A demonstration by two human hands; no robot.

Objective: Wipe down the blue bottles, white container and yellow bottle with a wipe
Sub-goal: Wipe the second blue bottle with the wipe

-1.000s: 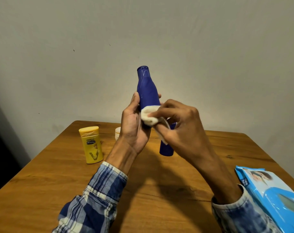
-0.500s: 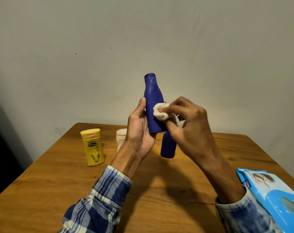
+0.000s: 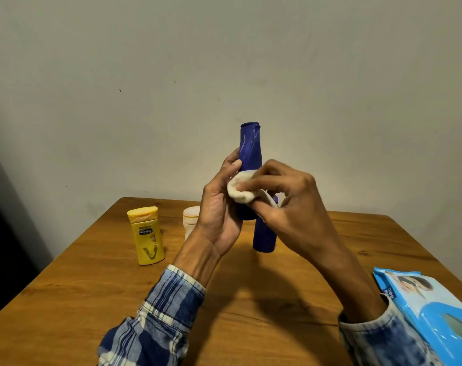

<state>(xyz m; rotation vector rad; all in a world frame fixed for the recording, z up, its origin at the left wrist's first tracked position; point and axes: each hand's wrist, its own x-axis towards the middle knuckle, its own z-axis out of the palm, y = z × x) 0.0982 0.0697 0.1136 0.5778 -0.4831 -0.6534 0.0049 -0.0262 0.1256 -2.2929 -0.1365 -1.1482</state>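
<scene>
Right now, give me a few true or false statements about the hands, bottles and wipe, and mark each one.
1. The left hand holds a blue bottle upright above the table. True.
2. The right hand presses the wipe on the yellow bottle. False: it presses the wipe on the held blue bottle; the yellow bottle stands untouched on the table.
3. A second blue bottle stands on the table. True.
4. The wipe pack lies at the table's left edge. False: it lies at the right edge.
</scene>
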